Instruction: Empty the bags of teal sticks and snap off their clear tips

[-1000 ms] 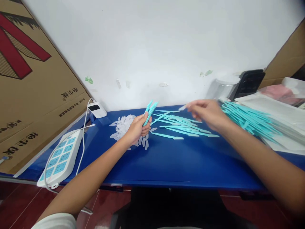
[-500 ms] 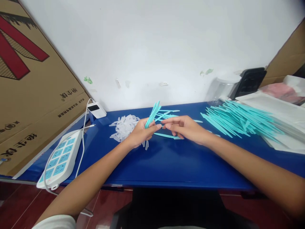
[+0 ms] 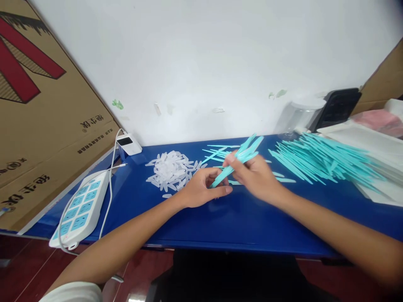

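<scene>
A bundle of slim turquoise eyebrow razors (image 3: pixel 241 159) slants between my two hands, its upper ends fanned out. My right hand (image 3: pixel 252 174) grips the upper part between thumb and fingers. The lower end sits in the loose curl of my left hand (image 3: pixel 204 186), whose thumb points right. Behind the hands, several loose turquoise razors (image 3: pixel 217 154) lie crossed on the blue table (image 3: pixel 220 226). Left of them spreads a pile of small translucent white covers (image 3: pixel 171 170).
A large heap of turquoise razors (image 3: pixel 327 159) lies at right, partly on white packaging (image 3: pixel 390 163). A clear container (image 3: pixel 302 115) and a black phone-like device (image 3: pixel 338 107) stand behind. At left are a power strip (image 3: pixel 80 209), a small white device (image 3: pixel 129 144) and a cardboard box (image 3: pixel 59 126).
The bundle, earlier upright in my left hand, now leans right with my right hand gripping its upper part. My left hand has moved right and lower, uncovering more white covers.
</scene>
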The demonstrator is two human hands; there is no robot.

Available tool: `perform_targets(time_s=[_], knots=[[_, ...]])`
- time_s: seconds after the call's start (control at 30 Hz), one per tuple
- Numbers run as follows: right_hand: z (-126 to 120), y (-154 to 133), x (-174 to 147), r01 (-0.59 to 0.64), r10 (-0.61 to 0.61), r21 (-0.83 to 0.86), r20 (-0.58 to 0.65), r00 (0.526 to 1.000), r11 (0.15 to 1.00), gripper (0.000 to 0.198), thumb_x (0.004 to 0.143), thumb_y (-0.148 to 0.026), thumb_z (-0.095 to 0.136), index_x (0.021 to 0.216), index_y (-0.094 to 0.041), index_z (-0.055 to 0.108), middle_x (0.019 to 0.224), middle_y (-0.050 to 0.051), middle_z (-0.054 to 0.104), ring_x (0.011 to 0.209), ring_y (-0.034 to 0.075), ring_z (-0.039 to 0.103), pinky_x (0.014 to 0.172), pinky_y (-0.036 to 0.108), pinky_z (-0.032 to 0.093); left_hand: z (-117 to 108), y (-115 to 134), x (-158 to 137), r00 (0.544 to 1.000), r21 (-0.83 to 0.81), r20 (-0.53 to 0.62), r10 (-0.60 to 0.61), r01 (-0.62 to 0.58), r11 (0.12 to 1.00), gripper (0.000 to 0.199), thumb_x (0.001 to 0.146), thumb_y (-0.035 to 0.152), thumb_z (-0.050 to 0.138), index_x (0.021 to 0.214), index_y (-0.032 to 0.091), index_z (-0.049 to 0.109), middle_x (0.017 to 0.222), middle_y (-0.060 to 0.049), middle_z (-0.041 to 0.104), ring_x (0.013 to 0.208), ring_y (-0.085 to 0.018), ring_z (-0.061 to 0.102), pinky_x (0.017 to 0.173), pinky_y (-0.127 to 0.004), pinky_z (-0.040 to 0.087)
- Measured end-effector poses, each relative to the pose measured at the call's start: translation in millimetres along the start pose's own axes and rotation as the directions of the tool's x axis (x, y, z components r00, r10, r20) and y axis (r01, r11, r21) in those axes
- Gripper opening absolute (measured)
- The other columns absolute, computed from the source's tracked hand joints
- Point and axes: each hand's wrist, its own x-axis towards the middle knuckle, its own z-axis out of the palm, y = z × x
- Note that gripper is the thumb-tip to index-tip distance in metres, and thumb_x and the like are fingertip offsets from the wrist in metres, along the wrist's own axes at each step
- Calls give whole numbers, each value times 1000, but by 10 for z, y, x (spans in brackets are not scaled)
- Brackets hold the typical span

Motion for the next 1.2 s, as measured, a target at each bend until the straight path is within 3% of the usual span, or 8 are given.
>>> perform_targets(time_s=[0.07,0.17,0.3,0.4,0.5,0.67,0.97,1.2], knots=[[-211,-52,68,-12,-3,-119,-125,992,993,55,97,-74,56,88,-20,68,50,-5,38,45,10,34,47,27,27,-90,-47,12,981,301,-144,132,-83,950,24,99,42,66,102,18,67,91,-5,68,82,-18,62,77,-32,47],[-697,-158,203,-71,-9,-463,-169,986,883,57,105,-66,46,87,-18,72,51,-3,36,47,11,34,55,30,28,-252,-161,47,909,683,-306,283,3,730,18,104,32,55,98,19,67,88,-6,65,87,-21,59,82,-35,43],[-1423,-242,335,-216,77,-859,-204,976,463,50,108,-42,47,76,-13,72,65,8,60,68,18,55,75,34,36,-376,-319,104,896,819,-348,277,147,554,19,103,34,56,105,19,66,88,-6,65,86,-25,57,80,-38,42],[-1803,-149,384,-362,219,-916,-323,921,170,53,108,-47,45,80,-12,72,79,16,68,72,21,56,74,36,37,-354,-384,131,899,851,-347,267,182,493,22,104,35,55,112,17,65,103,-11,67,97,-28,58,85,-41,44],[-1972,50,417,-372,364,-928,-345,865,3,57,108,-53,41,94,-8,73,92,22,71,74,23,58,71,37,38,-304,-405,136,909,878,-314,276,167,448,27,105,32,53,123,14,62,118,-15,66,111,-31,56,94,-44,45],[-1977,324,441,-325,434,-944,-316,843,-58,42,100,-46,57,109,-7,73,110,26,72,84,26,62,73,38,38,-309,-397,121,926,884,-267,266,126,450,31,107,32,50,131,14,59,128,-17,64,121,-33,54,100,-47,45],[-1864,349,449,-361,476,-929,-355,805,-82,39,93,-51,70,87,-12,72,97,23,73,81,27,64,72,39,38,-392,-413,113,930,854,-295,220,154,498,33,111,30,36,130,16,60,129,-16,66,124,-32,54,105,-49,44],[-1576,198,394,-291,300,-957,-278,912,-4,48,102,-57,52,123,-17,68,116,21,73,97,31,64,71,37,35,-435,-472,116,923,803,-350,163,205,559,34,108,22,37,134,14,57,135,-17,64,131,-33,51,108,-51,45]])
